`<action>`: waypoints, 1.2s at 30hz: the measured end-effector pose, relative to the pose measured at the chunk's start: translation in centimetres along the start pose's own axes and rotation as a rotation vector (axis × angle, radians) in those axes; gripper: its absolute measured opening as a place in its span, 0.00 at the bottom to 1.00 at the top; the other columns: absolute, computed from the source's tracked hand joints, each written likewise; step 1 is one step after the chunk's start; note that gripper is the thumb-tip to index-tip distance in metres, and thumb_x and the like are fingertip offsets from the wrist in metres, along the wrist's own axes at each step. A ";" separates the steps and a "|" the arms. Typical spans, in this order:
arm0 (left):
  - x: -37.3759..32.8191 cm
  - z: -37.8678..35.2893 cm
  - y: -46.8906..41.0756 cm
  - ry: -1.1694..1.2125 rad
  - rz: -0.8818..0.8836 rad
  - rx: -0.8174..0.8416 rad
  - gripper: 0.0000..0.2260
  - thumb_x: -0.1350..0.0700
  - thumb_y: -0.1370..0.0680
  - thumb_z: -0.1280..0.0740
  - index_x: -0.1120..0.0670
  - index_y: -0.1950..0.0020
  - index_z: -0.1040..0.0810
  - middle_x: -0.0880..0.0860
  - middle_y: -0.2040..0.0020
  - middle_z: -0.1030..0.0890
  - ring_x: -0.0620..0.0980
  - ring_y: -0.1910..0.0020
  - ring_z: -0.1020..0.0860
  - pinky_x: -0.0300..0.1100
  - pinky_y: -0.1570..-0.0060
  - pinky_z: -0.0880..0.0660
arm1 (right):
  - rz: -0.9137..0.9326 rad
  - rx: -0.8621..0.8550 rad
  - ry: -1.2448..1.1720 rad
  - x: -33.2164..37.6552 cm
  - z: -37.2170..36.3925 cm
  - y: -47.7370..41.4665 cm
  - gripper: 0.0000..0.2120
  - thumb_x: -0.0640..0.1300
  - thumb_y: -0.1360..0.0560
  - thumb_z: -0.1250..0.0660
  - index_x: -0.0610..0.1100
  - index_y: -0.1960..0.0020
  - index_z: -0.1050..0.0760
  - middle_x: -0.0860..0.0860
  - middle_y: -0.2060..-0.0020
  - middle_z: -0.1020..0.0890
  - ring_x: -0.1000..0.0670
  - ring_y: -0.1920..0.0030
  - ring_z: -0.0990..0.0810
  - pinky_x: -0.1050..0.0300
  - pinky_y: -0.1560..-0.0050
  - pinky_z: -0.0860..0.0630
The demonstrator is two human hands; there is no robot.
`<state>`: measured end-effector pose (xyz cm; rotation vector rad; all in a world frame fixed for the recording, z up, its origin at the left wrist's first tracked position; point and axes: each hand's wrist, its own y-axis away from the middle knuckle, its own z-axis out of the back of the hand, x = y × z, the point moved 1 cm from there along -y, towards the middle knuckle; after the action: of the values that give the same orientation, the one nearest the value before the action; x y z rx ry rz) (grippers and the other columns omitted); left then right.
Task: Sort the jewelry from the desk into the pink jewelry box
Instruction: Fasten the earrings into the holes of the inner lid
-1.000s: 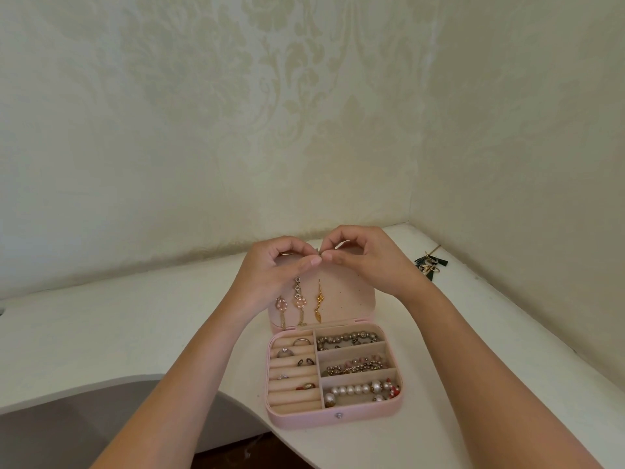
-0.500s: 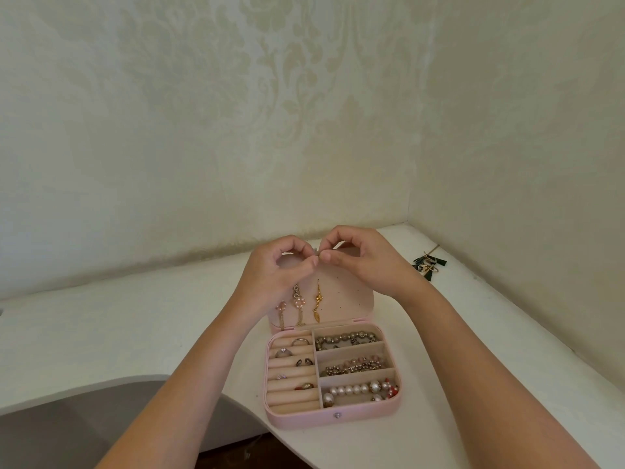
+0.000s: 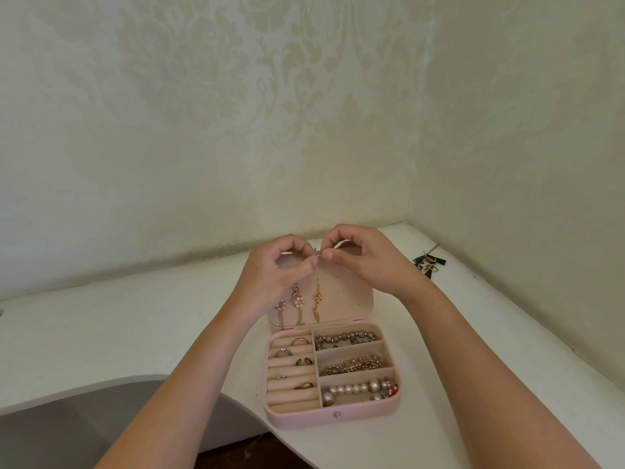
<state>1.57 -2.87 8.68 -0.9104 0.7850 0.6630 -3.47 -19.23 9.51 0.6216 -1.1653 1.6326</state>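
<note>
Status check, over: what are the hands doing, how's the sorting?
Left hand and right hand pinch one tiny piece at the lid's top. Pink jewelry box open, partly filled. Green tassel jewelry on desk; nothing blocking.

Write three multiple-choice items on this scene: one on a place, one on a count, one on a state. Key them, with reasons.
1. Where is the green tassel piece? A in the box; B on the desk by the right wall; C on the lid.
2. How many bracelet compartments has the box? A two; B five; C three.
3. The lid is: A open; B shut; C detached.
Key: 1 B, it lies on the desk apart from the box; 2 C, three stacked on its right side; 3 A, it stands raised, earrings hanging on it.
</note>
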 end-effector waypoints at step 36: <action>0.6 -0.7 1.0 -0.449 -0.087 -0.142 0.05 0.56 0.30 0.26 0.50 0.64 0.20 0.41 0.54 0.24 0.39 0.54 0.26 0.24 0.56 0.36 | 0.001 -0.033 -0.094 -0.3 0.8 0.1 0.03 0.36 0.25 0.32 0.43 0.58 0.23 0.53 0.62 0.21 0.60 0.60 0.24 0.69 0.57 0.29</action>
<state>0.92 -2.91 7.46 -0.8755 0.2991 0.8166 -3.55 -20.11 9.57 0.6825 -1.2586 1.5960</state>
